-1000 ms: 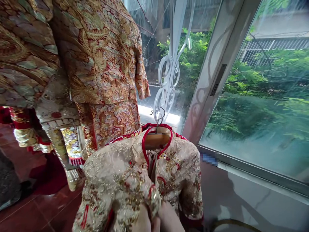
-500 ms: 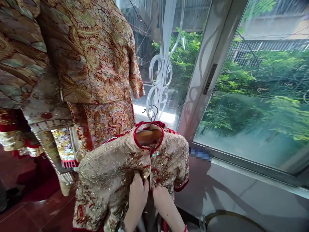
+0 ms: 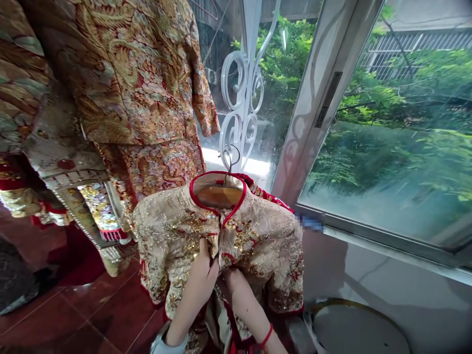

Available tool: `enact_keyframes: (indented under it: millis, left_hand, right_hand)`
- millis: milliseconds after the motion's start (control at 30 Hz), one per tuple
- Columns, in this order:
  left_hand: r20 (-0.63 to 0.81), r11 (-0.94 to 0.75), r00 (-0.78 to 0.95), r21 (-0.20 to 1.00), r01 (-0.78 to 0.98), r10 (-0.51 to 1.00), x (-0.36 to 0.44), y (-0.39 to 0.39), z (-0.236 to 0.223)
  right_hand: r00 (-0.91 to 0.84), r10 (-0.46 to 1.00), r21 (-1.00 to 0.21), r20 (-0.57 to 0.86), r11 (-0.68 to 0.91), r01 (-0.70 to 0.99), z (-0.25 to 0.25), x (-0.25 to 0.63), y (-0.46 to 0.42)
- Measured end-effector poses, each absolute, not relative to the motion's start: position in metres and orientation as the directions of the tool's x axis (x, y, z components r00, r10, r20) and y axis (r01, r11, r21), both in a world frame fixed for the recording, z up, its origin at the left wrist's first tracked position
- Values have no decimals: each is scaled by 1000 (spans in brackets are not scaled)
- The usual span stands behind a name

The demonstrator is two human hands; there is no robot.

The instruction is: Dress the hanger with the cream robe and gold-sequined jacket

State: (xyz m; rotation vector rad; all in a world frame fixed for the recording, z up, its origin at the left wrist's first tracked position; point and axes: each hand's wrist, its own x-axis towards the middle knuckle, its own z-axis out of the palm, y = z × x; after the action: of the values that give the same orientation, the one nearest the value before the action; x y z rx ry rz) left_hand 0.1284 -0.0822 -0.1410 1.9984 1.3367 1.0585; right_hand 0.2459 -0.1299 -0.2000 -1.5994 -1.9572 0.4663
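Observation:
A short-sleeved beige jacket (image 3: 173,219) with gold beading, red embroidery and red piping hangs in front of me. Its wooden hanger (image 3: 217,195) shows inside the collar, and the wire hook reaches up to a white scrolled metal stand. My left hand (image 3: 202,275) grips the front opening's left edge, its index finger lying over the cloth. Lower down on the other side, my right hand (image 3: 236,285) is closed on the right front edge, with its fingertips hidden in the fabric. Below the hands the front panels hang apart.
Embroidered gold-and-red garments (image 3: 147,88) hang close on the left. The white scrolled metal stand (image 3: 236,81) rises before a window (image 3: 368,162). At lower right is a round, gold-rimmed object (image 3: 361,327). Red tiles (image 3: 96,309) cover the floor.
The jacket has turned to face me more squarely, and its right shoulder side has swung outward. My right hand has shifted slightly up and deeper into the cloth. The view has tipped downward.

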Motion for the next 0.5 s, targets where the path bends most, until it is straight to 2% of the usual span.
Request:
enact_keyframes:
  millis: [100,200,267,400,500]
  left_hand:
    - [302,-392,250,723,569,920,125,-81,-149]
    - [308,-381,228,679,627,924,125,-77,-155]
    - [325,-390,220,692,607,920,126,-75,-155]
    - [303,-383,250,832,401,920,118,-71,-150]
    - [259,-288,171,940,182,951,93,-77,-174]
  right_hand:
    - [-94,989,-557,112,140,818,-198,241,-125]
    - [-90,992,-568,89,125,813,-193,234,-118]
    - [-75,994,-556,77,106,825,-193,229,-111]
    - [-49,990,-573,131,116,811,-199,226,-102]
    - [16,985,-610,171,93,787,-198,231,-104]
